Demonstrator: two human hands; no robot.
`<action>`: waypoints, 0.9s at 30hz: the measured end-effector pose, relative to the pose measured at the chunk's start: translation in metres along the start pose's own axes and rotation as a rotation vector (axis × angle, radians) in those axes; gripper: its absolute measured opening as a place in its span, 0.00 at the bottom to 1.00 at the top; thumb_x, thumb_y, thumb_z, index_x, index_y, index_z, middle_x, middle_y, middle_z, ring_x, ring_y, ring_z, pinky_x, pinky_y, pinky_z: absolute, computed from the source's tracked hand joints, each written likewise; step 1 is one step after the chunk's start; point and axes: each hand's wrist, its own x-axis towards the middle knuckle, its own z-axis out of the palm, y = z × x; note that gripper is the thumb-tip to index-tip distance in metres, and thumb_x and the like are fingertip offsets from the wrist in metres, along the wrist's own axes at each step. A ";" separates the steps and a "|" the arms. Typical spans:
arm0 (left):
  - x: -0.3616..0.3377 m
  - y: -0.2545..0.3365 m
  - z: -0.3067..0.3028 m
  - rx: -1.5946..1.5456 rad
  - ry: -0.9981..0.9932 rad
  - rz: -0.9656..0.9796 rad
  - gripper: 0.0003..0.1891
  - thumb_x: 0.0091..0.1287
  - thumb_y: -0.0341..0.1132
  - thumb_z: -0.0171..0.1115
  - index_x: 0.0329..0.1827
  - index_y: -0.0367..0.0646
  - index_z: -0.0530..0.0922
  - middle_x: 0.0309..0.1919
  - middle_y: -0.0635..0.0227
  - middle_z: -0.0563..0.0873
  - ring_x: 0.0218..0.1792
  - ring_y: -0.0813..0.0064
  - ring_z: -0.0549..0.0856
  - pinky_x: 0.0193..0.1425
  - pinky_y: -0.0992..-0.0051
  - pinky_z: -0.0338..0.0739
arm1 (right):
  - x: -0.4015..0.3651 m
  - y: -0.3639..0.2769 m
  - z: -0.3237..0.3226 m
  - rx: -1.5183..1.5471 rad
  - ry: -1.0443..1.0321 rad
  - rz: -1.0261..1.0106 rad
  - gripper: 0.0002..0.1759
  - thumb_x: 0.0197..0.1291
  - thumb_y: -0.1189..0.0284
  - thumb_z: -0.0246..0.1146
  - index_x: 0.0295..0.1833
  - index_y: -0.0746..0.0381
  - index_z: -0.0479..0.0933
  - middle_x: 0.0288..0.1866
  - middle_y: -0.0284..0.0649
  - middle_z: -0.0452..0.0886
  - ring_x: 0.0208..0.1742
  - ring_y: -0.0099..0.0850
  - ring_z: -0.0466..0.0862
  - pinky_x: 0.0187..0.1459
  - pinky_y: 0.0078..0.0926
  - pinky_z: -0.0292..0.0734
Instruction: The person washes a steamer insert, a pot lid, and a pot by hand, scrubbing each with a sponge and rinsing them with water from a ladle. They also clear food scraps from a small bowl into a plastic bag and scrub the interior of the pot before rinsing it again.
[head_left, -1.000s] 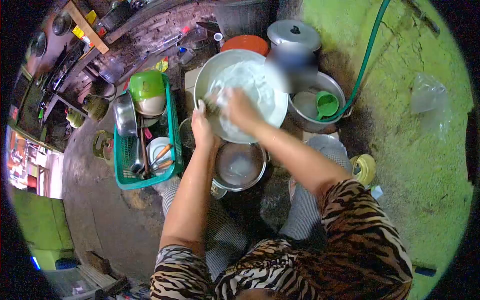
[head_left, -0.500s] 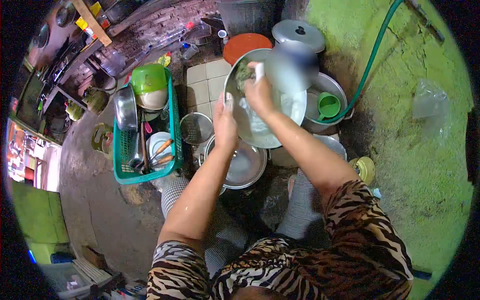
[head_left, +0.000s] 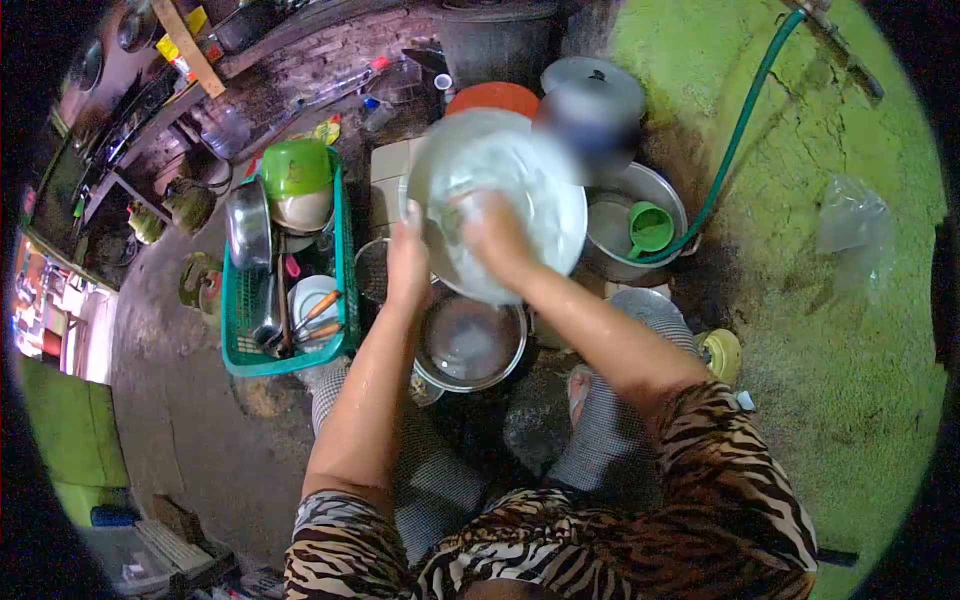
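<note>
My left hand (head_left: 407,265) grips the near left rim of a large, shallow metal basin (head_left: 545,200), which is tilted towards me. The thumb lies along the rim and the other fingers are behind it. Inside the basin, my right hand (head_left: 492,235) is closed and smeared by motion, pressing a greenish scouring pad (head_left: 449,216) against the soapy metal. Only part of the pad shows beside the fingers. Under the basin a metal pot (head_left: 470,345) holds cloudy water.
On the left stands a teal basket (head_left: 235,352) of washed dishes. A large pot (head_left: 600,260) with a green dipper (head_left: 651,229) is at the right, beside a green hose (head_left: 745,125). Behind are a red lid (head_left: 490,97) and a dark bucket (head_left: 497,45).
The basin has shifted left and slightly down, its face turned more towards me. My right hand has moved down inside it with the scouring pad. My left hand still holds the rim.
</note>
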 end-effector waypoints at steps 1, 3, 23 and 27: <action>0.000 -0.008 0.005 0.277 -0.054 0.205 0.29 0.69 0.54 0.44 0.53 0.31 0.71 0.40 0.54 0.78 0.44 0.71 0.77 0.49 0.71 0.71 | -0.002 0.000 0.011 0.017 0.032 -0.274 0.17 0.46 0.77 0.55 0.46 0.65 0.72 0.44 0.51 0.73 0.46 0.47 0.74 0.49 0.43 0.69; -0.005 -0.003 0.011 0.255 -0.059 0.196 0.29 0.69 0.53 0.45 0.51 0.28 0.71 0.35 0.52 0.78 0.39 0.70 0.77 0.46 0.71 0.71 | 0.004 0.028 0.014 -0.014 0.015 -0.125 0.17 0.46 0.77 0.55 0.46 0.65 0.72 0.44 0.52 0.73 0.46 0.48 0.74 0.49 0.43 0.69; 0.012 -0.041 0.022 -0.284 0.070 -0.303 0.23 0.68 0.48 0.47 0.40 0.32 0.77 0.33 0.60 0.80 0.32 0.71 0.76 0.38 0.70 0.70 | -0.052 0.008 -0.008 0.570 -0.726 0.473 0.21 0.56 0.67 0.52 0.52 0.67 0.71 0.42 0.55 0.80 0.41 0.42 0.80 0.46 0.38 0.72; 0.020 -0.077 0.039 -0.255 0.014 -0.499 0.23 0.68 0.50 0.46 0.36 0.34 0.76 0.29 0.60 0.80 0.29 0.67 0.79 0.31 0.66 0.73 | -0.056 0.054 -0.024 0.266 -1.131 0.305 0.20 0.57 0.64 0.53 0.51 0.64 0.75 0.41 0.49 0.81 0.39 0.36 0.79 0.45 0.34 0.72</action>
